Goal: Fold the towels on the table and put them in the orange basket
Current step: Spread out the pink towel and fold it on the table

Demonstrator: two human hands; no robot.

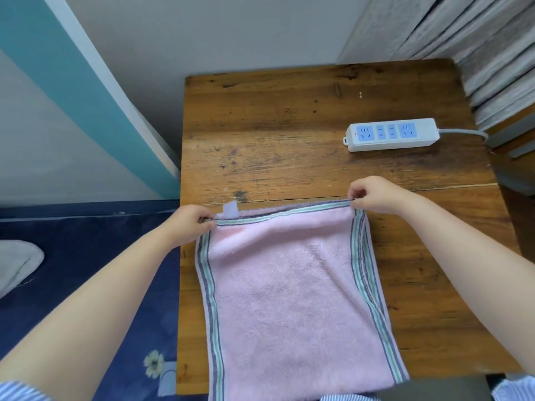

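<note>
Pink terry cloth covers the near half of the scene: a pink towel with green, grey and white striped borders (292,287) lies spread on a worn brown wooden table (289,134), its near end reaching the table's front edge. A small white fabric label (230,210) stands up from the towel's far edge near the left corner.

Both hands hold that far edge. The left hand (189,224) pinches the far left corner between thumb and curled fingers, right at the table's left side. The right hand (373,195) pinches the far right corner in the same way, fingers curled over the hem. The edge runs taut and straight between them, slightly raised off the wood.

Beyond the towel, well apart from it, a white power strip with blue sockets (392,134) rests near the table's right side, its grey cable (463,132) leading off to the right. Left of the table lies dark blue fabric with a flower print (86,256), with a white cloth object (17,263) on it. Grey folded curtain material (477,39) hangs at the upper right.
</note>
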